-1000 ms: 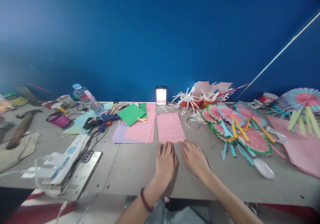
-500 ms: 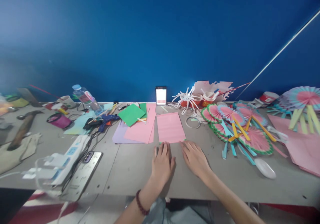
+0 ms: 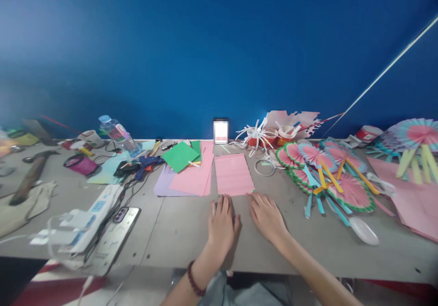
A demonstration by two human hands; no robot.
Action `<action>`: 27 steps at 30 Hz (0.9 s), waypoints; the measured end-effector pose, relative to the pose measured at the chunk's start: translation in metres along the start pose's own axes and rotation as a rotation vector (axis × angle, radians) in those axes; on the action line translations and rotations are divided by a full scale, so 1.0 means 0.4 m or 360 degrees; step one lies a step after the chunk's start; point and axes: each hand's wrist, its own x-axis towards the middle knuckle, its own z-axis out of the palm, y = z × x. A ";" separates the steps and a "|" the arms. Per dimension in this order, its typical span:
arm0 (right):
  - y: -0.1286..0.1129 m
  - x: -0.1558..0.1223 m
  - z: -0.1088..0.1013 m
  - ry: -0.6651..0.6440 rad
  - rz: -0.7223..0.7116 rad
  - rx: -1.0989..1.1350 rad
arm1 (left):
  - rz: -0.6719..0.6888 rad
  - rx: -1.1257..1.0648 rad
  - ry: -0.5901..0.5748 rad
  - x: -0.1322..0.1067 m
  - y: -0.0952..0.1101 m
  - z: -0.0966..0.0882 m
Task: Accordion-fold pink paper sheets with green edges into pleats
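Note:
My left hand (image 3: 222, 224) lies flat on the grey table (image 3: 178, 233) with its fingers stretched out, fingertips at the near edge of a pink paper sheet (image 3: 233, 174). My right hand (image 3: 267, 215) lies beside it, fingers also flat and apart, touching the sheet's near right corner. Neither hand holds anything. A bead bracelet sits on my left wrist.
Left of the sheet lie pink, purple and green papers (image 3: 186, 167). Finished paper fans (image 3: 325, 173) spread to the right, with a white mouse (image 3: 364, 230) near them. A power strip and phone (image 3: 112, 233) with cables lie left, with a water bottle (image 3: 118, 132) behind them. A small screen (image 3: 221, 131) leans against the blue wall.
My left hand has slid slightly left and towards me; the right hand has hardly moved.

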 end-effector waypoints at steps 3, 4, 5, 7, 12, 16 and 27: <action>-0.002 0.000 0.002 0.0034 0.0013 -0.0023 | -0.0024 0.0005 -0.0034 0.001 0.003 -0.002; -0.002 -0.001 0.002 0.0035 0.0016 -0.0030 | -0.0037 0.0008 -0.0047 0.001 0.005 -0.002; -0.002 -0.002 0.003 0.0035 0.0018 -0.0038 | -0.0051 0.0012 -0.0055 0.000 0.006 -0.002; 0.001 -0.006 0.005 0.0024 0.0015 -0.0053 | -0.0076 0.0016 -0.0064 -0.001 0.009 -0.002; 0.008 -0.009 0.008 -0.0001 -0.0021 -0.0061 | -0.0085 -0.0015 -0.0147 0.006 0.014 -0.019; 0.004 -0.003 -0.001 -0.0039 -0.0057 -0.0068 | -0.0118 -0.0053 -0.0216 0.019 0.021 -0.038; 0.006 -0.009 0.040 0.0163 -0.0015 0.0006 | -0.0181 -0.0032 -0.0111 0.016 0.026 -0.026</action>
